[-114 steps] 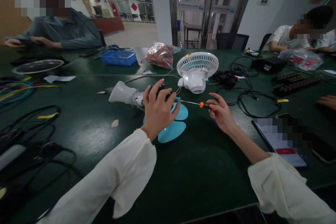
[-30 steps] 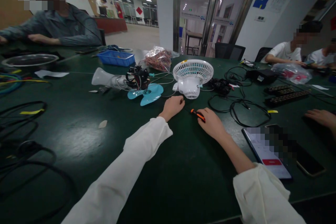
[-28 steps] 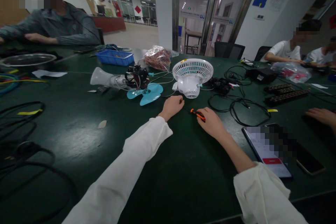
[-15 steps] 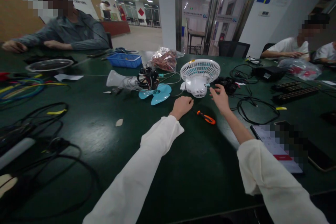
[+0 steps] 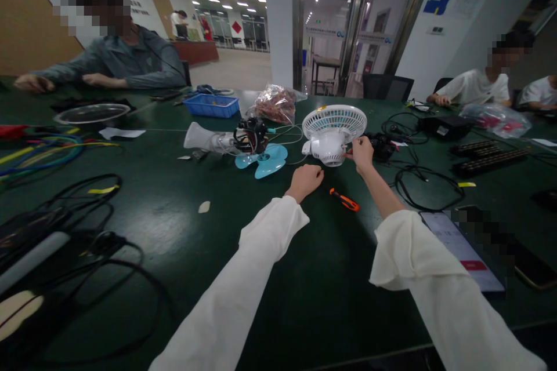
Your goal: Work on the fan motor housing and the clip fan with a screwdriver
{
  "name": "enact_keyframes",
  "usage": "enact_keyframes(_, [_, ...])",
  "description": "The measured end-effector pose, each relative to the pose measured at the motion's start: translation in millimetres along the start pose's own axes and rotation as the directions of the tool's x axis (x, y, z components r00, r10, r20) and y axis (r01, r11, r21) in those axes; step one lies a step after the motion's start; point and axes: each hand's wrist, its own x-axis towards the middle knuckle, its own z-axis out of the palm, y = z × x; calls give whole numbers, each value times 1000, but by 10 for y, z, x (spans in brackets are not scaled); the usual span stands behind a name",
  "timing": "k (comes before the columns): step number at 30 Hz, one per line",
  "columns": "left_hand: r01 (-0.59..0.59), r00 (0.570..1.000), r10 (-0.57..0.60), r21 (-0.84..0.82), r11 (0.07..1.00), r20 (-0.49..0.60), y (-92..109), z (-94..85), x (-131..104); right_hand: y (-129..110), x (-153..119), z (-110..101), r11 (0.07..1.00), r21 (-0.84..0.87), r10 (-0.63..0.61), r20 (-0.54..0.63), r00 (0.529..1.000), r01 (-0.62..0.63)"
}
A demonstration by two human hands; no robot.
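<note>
Green table (image 5: 322,295), white fan head (image 5: 327,148) (caged), left of right hand (image 5: 362,155), touching

Right hand (image 5: 362,155) transferred from screwdriver (image 5: 345,200) to fan housing (image 5: 328,147).
The screwdriver, previously gripped with its shaft at the motor assembly (image 5: 252,138), now lies released on the table (image 5: 322,290); the right fingertips have reached the housing's side. The left hand (image 5: 306,181) has left the motor assembly for a place near the housing.

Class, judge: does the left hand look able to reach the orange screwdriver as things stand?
Probably yes: the left hand is close to the orange screwdriver, with nothing seen blocking the way.
</note>
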Motion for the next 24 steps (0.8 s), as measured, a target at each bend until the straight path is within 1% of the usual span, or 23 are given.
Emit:
enact_keyframes(2, [2,1000,-2,4,1000,-4,-2,8,7,-61,-123,-51,1000,9,17,78,997,-18])
enact_keyframes(3, [2,1000,-2,6,1000,-6,-4,13,9,-87,-225,-80,1000,9,23,144,989,-25])
enact_keyframes(5, [2,1000,-2,9,1000,-12,-6,23,12,-130,-497,-155,999,0,40,305,952,-42])
enact_keyframes(6, [2,1000,-2,10,1000,-14,-7,29,14,-147,-654,-200,999,-9,48,390,920,-48])
enact_keyframes(8, [4,1000,-4,11,1000,-15,-9,40,20,-172,-967,-300,998,-29,58,529,846,-51])
enact_keyframes(9, [6,1000,-6,12,1000,-15,-11,45,24,-178,-1108,-348,998,-41,57,607,792,-40])
enact_keyframes(10, [6,1000,-6,14,1000,-15,-12,50,28,-179,-1229,-389,998,-59,31,716,697,16])
enact_keyframes(11, [5,1000,-5,15,1000,-14,-12,53,32,-174,-1328,-421,995,-65,4,769,640,73])
enact_keyframes(13, [-3,1000,3,19,1000,-15,-13,56,35,-149,-1458,-454,987,-65,-29,822,569,145])
enact_keyframes(14, [-8,1000,9,21,1000,-15,-12,56,35,-132,-1494,-457,984,-73,-31,830,557,163])
enact_keyframes(16, [-18,1000,18,24,1000,-17,-8,54,33,-101,-1524,-452,981,-95,-15,835,551,170])
enact_keyframes(19, [-23,1000,24,29,999,-16,2,47,32,-81,-1523,-449,986,-96,9,841,541,133])
enact_keyframes(24, [-25,1000,26,38,999,-15,21,32,35,-49,-1498,-488,994,-102,73,877,475,36])
